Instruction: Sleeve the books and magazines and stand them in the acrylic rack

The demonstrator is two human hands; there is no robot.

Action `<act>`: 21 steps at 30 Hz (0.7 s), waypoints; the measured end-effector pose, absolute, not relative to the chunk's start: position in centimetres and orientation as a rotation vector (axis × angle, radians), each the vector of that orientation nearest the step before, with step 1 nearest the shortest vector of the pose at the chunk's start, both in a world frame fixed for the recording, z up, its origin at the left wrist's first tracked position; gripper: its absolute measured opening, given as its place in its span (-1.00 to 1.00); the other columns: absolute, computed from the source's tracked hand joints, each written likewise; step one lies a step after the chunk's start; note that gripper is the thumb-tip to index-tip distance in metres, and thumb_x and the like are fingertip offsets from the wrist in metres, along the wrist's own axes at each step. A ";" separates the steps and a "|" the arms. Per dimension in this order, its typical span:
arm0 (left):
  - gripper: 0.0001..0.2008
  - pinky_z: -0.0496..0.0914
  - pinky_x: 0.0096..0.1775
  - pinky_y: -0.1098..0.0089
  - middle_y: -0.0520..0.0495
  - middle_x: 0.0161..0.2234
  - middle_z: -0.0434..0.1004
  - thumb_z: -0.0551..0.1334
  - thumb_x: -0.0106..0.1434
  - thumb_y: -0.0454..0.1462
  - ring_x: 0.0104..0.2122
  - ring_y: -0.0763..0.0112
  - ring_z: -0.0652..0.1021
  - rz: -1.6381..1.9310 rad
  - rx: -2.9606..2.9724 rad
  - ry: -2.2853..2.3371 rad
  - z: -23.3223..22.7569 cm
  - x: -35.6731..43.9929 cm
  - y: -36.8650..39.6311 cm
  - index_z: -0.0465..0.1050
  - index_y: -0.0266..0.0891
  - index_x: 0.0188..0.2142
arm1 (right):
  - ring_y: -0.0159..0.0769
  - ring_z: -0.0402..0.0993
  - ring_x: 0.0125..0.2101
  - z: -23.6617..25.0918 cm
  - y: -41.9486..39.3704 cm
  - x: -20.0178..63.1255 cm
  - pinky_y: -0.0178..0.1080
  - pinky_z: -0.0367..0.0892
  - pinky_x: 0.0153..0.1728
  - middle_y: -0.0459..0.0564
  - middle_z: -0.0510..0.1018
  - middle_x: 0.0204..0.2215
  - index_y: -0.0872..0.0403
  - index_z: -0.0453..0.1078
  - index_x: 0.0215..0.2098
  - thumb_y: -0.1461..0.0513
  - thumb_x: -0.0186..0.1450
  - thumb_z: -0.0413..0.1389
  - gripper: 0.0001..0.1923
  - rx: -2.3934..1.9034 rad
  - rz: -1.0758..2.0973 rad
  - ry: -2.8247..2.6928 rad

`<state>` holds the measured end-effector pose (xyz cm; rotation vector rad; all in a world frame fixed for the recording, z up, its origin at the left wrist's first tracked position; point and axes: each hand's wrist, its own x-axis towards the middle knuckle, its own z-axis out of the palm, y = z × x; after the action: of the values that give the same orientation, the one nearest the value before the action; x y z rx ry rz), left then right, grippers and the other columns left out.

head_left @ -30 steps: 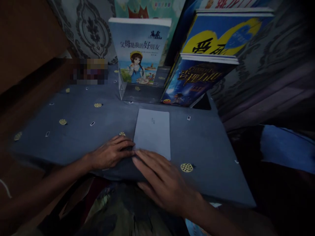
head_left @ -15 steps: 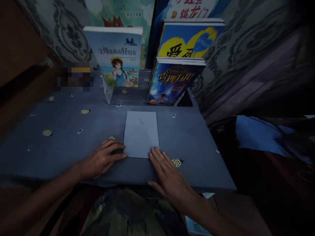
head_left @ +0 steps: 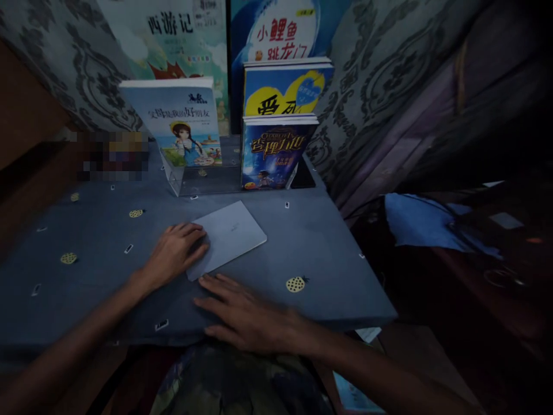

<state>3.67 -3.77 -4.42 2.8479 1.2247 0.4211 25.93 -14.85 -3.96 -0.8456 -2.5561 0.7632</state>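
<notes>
1. My right hand point(head_left: 248, 314) lies flat on the surface point(head_left: 328, 271), fingers spread and holding nothing, its fingertips just beside the near corner of the card.
2. My left hand point(head_left: 175, 253) rests palm down with loose fingers, touching the left edge of the card; it grips nothing.
3. The card point(head_left: 228, 236) is pale and lies flat on the blue cloth, turned at an angle so one corner points toward me, between my two hands.
4. A round yellow dot point(head_left: 295, 283) printed on the cloth sits to the right of my right hand.
5. Beyond the card stands a clear stand point(head_left: 190, 181) with a girl book point(head_left: 175, 124) leaning in it.
6. To its right a dark blue book point(head_left: 274, 153) stands upright, with a yellow book point(head_left: 285, 89) just behind it.
7. Farthest back, posters point(head_left: 173, 34) lean against the patterned wall.
</notes>
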 end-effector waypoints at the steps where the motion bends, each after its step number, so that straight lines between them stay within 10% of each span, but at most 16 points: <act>1: -0.69 0.43 -0.01 0.11 -0.19 0.00 0.59 0.11 0.44 -0.12 -0.03 0.13 0.54 0.408 2.863 1.198 -4.4 4.4 -3.8 0.52 -0.23 -0.03 | -0.17 0.32 0.29 -4.1 -14.2 26.2 -0.11 0.26 0.29 0.16 0.44 0.26 0.09 0.40 0.22 0.10 0.47 0.05 -0.58 -0.821 0.792 -2.513; 5: -0.72 0.43 -0.01 0.11 -0.24 0.00 0.55 0.17 0.41 -0.15 0.01 0.10 0.51 0.390 2.944 1.106 -4.6 7.9 -4.9 0.49 -0.27 -0.02 | -0.24 0.65 -0.19 -4.9 -11.4 29.5 -0.19 0.51 -0.10 0.05 0.71 -0.22 0.08 0.54 -0.04 0.15 0.50 -0.04 -0.67 -1.025 0.812 -2.075; 21: -0.80 0.49 -0.36 0.30 -0.21 -0.14 0.65 0.16 0.41 -0.26 -0.19 0.16 0.59 0.301 3.137 1.069 -3.6 11.5 -5.8 0.55 -0.30 -0.19 | -0.21 0.66 -0.29 -7.7 -5.2 35.4 -0.10 0.52 -0.12 -0.01 0.70 -0.36 0.04 0.43 -0.01 -0.11 0.41 0.02 -0.55 -1.181 0.871 -1.330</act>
<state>11.50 -5.80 -3.57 3.1366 1.0688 0.3014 35.45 -5.15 -7.70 -1.1815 -1.3296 0.8715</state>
